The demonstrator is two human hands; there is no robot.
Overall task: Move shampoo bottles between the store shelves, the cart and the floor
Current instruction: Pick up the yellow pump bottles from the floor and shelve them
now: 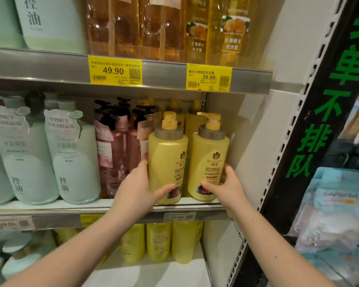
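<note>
Yellow bottles: the left bottle (167, 162) and right bottle (208, 160) stand upright side by side at the front of the middle shelf (50, 207), at its right end, close together.
Left hand (137, 187): grips the left bottle low down, thumb across the front label, fingers round its left side.
Right hand (230, 187): holds the right bottle low down, thumb on the front, fingers wrapped round its right side.
Lift: I cannot tell whether either base is off the shelf; both look to be resting on it.
Tipping: both holds sit near the base of tall bottles, so either one may lean forward as it comes off the edge.
Slipping: the plastic looks smooth and each bottle likely has some weight. With one hand to a bottle, a loose hold could drop it.
Pink bottles (112, 154): these stand just beside the left hand's fingers, so a sideways pull could knock them over.
Back row (193, 119): more yellow bottles stand right behind, and dragging the front pair could disturb them.
Upper shelf (164, 73): its rail hangs above the pumps (211, 121), so a straight lift risks catching them. Drawing outward first looks safer.
Cart, floor: neither is in view.
</note>
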